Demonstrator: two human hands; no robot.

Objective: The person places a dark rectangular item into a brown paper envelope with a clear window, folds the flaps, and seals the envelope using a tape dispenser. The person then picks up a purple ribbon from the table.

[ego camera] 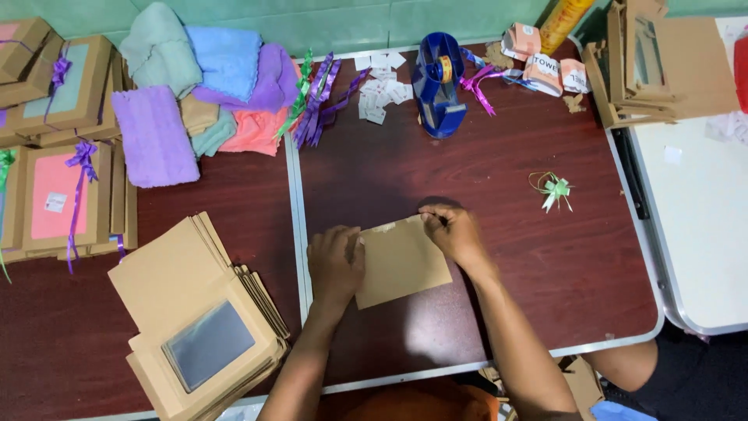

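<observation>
I am watching both hands working a flat brown cardboard piece (401,261) that is lying on the dark red bench (545,257), near its front edge and just right of the seam between the two bench tops. The left hand (336,261) is lying curled over the piece's left edge, pressing it down. The right hand (453,232) is pinching the upper right corner, fingertips closed on the top edge, where a pale strip, possibly tape, is showing; I cannot tell for certain what it is.

My judgement: the step in hand is folding or sealing the top edge of this flat box blank. The next move is calling for the left hand to keep the piece from sliding while the right runs along that edge.

Nearby I am noting a blue tape dispenser (438,82) at the back of the bench, a small green ribbon bow (555,189) to the right, a stack of windowed flat boxes (202,327) to the left, and folded towels (202,78) at the rear left.
</observation>
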